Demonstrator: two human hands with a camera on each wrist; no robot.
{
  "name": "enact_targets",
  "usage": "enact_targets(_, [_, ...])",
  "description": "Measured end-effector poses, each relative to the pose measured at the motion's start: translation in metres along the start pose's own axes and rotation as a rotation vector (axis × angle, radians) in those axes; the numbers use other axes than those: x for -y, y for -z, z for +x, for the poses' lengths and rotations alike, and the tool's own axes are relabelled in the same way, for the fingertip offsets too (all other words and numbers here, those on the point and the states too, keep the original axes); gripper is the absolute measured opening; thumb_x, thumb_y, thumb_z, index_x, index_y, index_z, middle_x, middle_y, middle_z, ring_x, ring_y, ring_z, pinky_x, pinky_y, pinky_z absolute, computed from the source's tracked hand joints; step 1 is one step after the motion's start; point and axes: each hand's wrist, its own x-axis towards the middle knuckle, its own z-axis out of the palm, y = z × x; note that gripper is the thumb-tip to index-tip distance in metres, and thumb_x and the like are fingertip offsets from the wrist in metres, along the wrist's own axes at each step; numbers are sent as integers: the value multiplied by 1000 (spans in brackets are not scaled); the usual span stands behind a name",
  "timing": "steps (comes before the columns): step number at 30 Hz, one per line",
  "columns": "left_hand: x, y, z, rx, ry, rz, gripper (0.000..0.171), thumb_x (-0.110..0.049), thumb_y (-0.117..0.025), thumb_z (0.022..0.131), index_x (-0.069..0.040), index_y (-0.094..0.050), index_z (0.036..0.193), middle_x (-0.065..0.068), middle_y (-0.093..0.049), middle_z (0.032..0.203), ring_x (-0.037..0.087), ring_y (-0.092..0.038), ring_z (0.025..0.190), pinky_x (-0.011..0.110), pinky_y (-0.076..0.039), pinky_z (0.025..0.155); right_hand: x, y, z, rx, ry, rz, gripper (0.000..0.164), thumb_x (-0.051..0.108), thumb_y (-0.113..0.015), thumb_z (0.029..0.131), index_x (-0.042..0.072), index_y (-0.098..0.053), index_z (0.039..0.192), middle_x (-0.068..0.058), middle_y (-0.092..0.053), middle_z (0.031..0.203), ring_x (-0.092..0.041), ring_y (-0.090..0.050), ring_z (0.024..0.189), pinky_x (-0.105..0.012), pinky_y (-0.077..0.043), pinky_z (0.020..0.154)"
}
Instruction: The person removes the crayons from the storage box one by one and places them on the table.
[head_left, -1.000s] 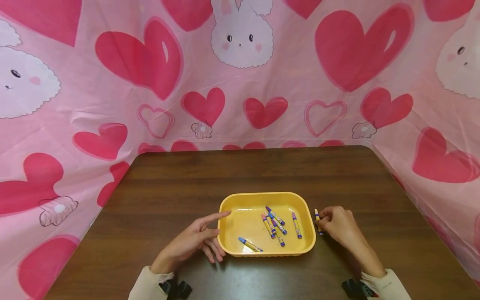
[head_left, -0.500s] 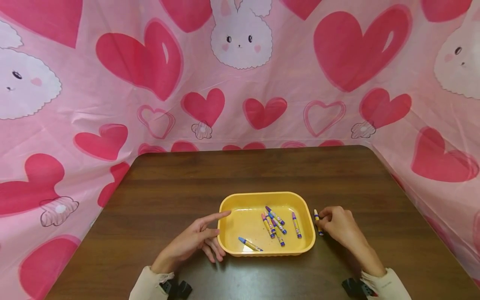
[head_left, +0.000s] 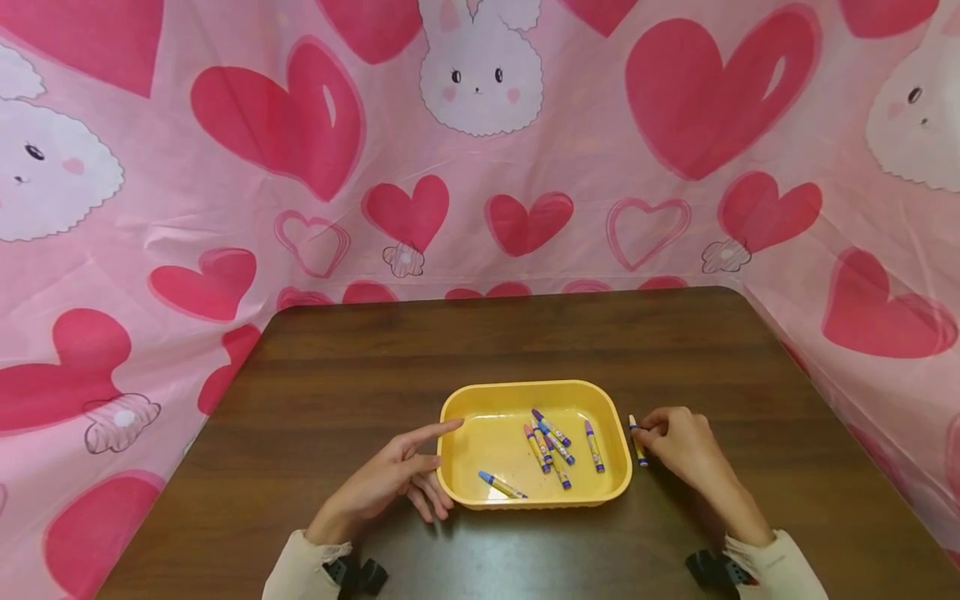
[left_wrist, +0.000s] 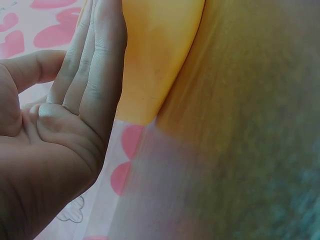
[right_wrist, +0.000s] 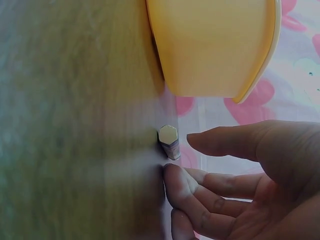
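A yellow plastic tray (head_left: 480,442) sits on the table with several crayons in it, among them a blue-tipped one (head_left: 501,485) near the front wall. My left hand (head_left: 386,477) rests at the tray's left side, its index finger reaching over the rim. Its other fingers lie straight along the outer wall in the left wrist view. Outside the right wall, a pale-tipped crayon (head_left: 641,454) with a yellow wrapper lies on the tabletop. My right hand (head_left: 686,442) is beside that crayon; in the right wrist view a gap shows between the thumb (right_wrist: 210,142) and the crayon's end (right_wrist: 168,136).
The dark wooden table (head_left: 480,342) runs back to a pink cloth (head_left: 465,167) printed with hearts and rabbits. The cloth also hangs along both sides. Dark camera mounts sit at both wrists.
My right hand has shifted slightly up and right, and its fingertips have come away from the pale-tipped crayon. The left hand and the crayons in the tray stay put.
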Motion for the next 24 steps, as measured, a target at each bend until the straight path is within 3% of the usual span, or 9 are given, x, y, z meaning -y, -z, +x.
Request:
enact_targets(12, [-3, -2, 1, 1, 12, 8, 55, -6, -38, 107, -7, -21, 158, 24, -73, 91, 27, -75, 76, 40, -62, 63, 0, 6, -2, -39, -3, -21, 21, 22, -74, 87, 1, -75, 90, -3, -70, 76, -20, -63, 71, -38, -52, 60])
enact_targets(19, [-2, 2, 0, 4, -15, -2, 55, -4, -38, 106, -7, -21, 158, 24, -74, 89, 27, -75, 75, 40, -62, 62, 11, 11, -2, -143, 35, 31, 18, 17, -74, 88, 1, -74, 93, -8, -72, 81, -22, -66, 72, -36, -54, 60])
enact_targets(24, [1, 2, -1, 12, -10, -9, 54, -5, -38, 107, -8, -21, 159, 23, -74, 91, 27, -75, 76, 40, -62, 63, 32, 14, -11, -216, 81, 33, 11, 13, -74, 86, 3, -73, 91, -3, -71, 77, -17, -64, 68, -31, -53, 59])
